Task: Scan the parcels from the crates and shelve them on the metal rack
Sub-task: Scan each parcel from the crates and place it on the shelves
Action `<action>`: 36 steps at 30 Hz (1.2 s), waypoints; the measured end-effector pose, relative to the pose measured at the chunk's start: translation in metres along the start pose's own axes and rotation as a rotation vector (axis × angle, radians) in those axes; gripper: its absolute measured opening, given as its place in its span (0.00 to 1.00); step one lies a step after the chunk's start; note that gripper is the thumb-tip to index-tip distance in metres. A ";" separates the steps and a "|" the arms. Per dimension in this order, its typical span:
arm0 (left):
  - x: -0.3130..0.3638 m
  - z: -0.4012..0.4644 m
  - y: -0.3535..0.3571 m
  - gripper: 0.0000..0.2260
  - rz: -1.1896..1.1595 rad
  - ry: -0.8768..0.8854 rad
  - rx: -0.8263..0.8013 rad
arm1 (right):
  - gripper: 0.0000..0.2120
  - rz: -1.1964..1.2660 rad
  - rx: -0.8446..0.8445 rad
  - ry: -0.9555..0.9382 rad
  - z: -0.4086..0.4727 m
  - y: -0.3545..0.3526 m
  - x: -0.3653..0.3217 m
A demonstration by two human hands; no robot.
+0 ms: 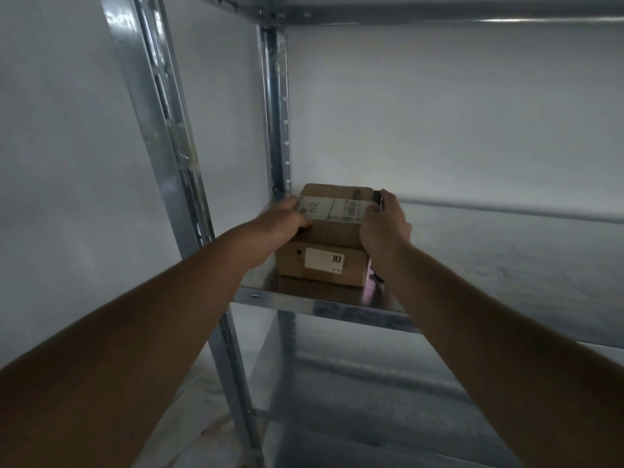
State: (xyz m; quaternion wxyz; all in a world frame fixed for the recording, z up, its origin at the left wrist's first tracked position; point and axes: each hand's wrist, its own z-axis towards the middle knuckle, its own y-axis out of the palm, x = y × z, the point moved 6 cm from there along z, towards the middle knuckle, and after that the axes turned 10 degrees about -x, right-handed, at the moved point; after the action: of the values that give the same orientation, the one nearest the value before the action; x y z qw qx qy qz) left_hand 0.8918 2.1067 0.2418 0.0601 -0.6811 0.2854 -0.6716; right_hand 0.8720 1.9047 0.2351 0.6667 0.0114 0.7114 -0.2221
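Note:
Two brown cardboard parcels are stacked at the left end of a shelf (489, 258) on the metal rack. The upper parcel (337, 229) carries a white label with handwriting on top and sits on the lower parcel (293, 265), which has a white label on its front. My left hand (280, 221) grips the upper parcel's left edge. On the parcel's right side, my right hand (385, 228) is curled round a dark hand scanner (378, 199). The scanner's ends show above and below the hand, and a pinkish glow falls on the shelf under it.
The rack's front left upright (162, 130) and back upright (277, 106) frame the parcels. A higher shelf (439, 15) runs overhead. A lower shelf (354, 400) lies beneath. White walls stand behind and to the left.

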 end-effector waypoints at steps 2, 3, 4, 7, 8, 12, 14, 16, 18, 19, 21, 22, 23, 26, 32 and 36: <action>0.000 0.005 0.002 0.20 0.030 -0.011 -0.012 | 0.20 -0.035 0.015 -0.009 0.002 -0.002 0.002; 0.001 0.007 0.002 0.20 0.045 -0.014 -0.015 | 0.21 -0.052 0.019 -0.016 0.004 -0.002 0.001; 0.002 0.008 0.002 0.21 0.060 -0.015 -0.018 | 0.21 -0.071 0.019 -0.027 0.005 -0.003 0.000; 0.004 0.010 0.004 0.22 0.111 -0.016 -0.048 | 0.23 -0.137 0.003 -0.070 0.008 -0.003 -0.003; 0.005 0.010 0.005 0.22 0.139 -0.016 -0.061 | 0.23 -0.158 -0.006 -0.079 0.008 -0.004 -0.004; 0.011 0.010 0.006 0.21 0.273 -0.017 -0.077 | 0.22 -0.295 -0.015 -0.123 0.009 -0.006 -0.009; 0.016 0.007 0.006 0.20 0.328 -0.015 -0.061 | 0.21 -0.360 -0.027 -0.166 0.009 -0.009 -0.013; 0.021 0.004 0.006 0.19 0.371 0.001 -0.027 | 0.20 -0.412 -0.049 -0.227 0.009 -0.014 -0.018; 0.031 -0.003 0.009 0.22 0.462 0.036 0.032 | 0.20 -0.470 -0.073 -0.281 0.008 -0.022 -0.022; 0.036 -0.007 0.011 0.25 0.517 0.052 0.069 | 0.20 -0.507 -0.085 -0.299 0.009 -0.028 -0.024; 0.048 -0.014 0.017 0.29 0.592 0.089 0.125 | 0.21 -0.585 -0.113 -0.318 0.008 -0.039 -0.027; 0.054 -0.018 0.021 0.29 0.611 0.107 0.142 | 0.20 -0.620 -0.129 -0.321 0.008 -0.045 -0.028; 0.060 -0.022 0.026 0.29 0.635 0.118 0.151 | 0.20 -0.650 -0.144 -0.322 0.007 -0.051 -0.028; 0.072 -0.032 0.042 0.26 0.715 0.122 0.134 | 0.21 -0.742 -0.166 -0.329 -0.004 -0.072 -0.027; 0.096 -0.053 0.083 0.19 0.803 0.189 0.068 | 0.21 -0.874 -0.081 -0.302 -0.057 -0.128 -0.017; 0.115 -0.068 0.119 0.25 0.854 0.253 0.007 | 0.20 -0.943 0.004 -0.220 -0.099 -0.162 -0.001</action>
State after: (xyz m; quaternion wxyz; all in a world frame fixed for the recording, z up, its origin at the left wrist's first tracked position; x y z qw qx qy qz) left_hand 0.7830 1.9747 0.2937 0.2990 -0.4143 0.5440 -0.6656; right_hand 0.7282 1.7923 0.2862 0.5646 -0.3345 0.5640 -0.5012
